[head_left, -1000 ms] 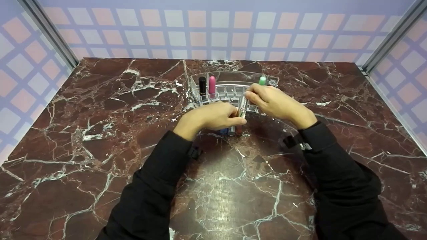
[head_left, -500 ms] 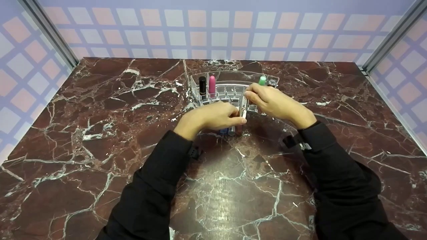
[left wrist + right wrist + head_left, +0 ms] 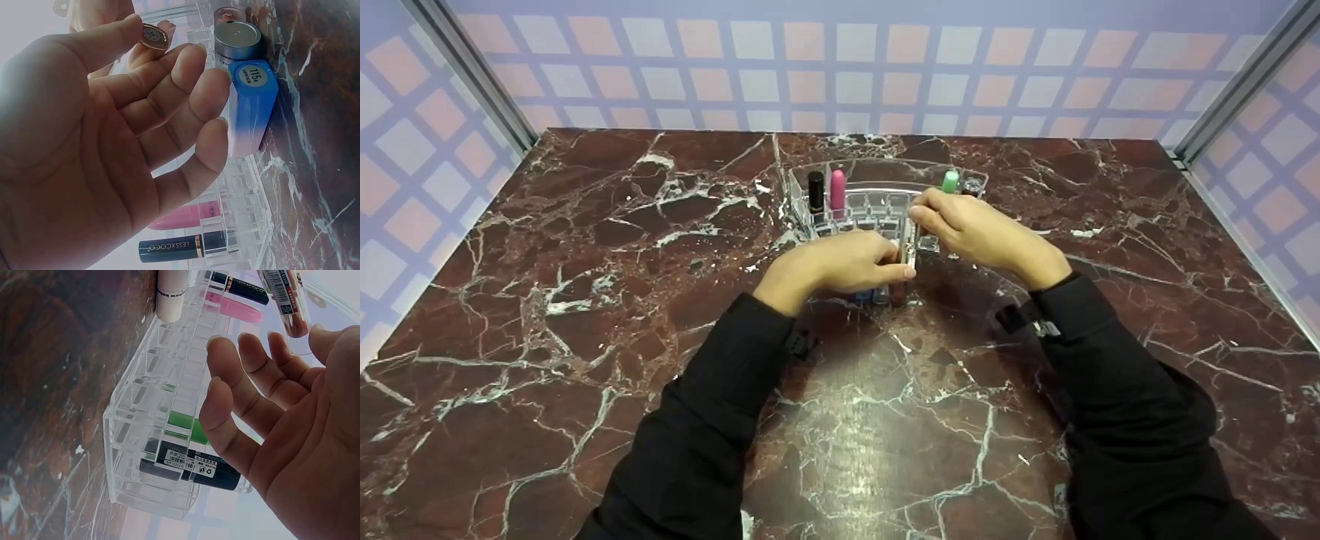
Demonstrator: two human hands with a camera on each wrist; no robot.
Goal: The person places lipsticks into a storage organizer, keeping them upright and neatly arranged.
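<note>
A slim clear lipstick tube [image 3: 287, 304] with a barcode label and reddish-brown contents stands tilted between both hands. My left hand [image 3: 840, 261] pinches its lower end; in the left wrist view, thumb and forefinger meet at the gold end [image 3: 153, 36], which bears a round sticker. My right hand [image 3: 990, 229] pinches the upper end between thumb and fingers, the other fingers loosely bent. Behind and below the hands stands a clear tiered lipstick organizer [image 3: 877, 165]. The left hand hides part of its front rows.
In the organizer stand black [image 3: 815, 193], pink [image 3: 838, 191] and green [image 3: 950, 181] tubes, plus a dark labelled one [image 3: 191, 464]. Its front holds a blue-and-pink lipstick [image 3: 253, 107] and a silver-ended tube [image 3: 237, 40]. A patterned wall [image 3: 855, 75] closes off the table's back.
The lipstick tube has turned a little between the fingers and shows a different side; its lower end has shifted slightly right. Both hands stay nearly in place.
</note>
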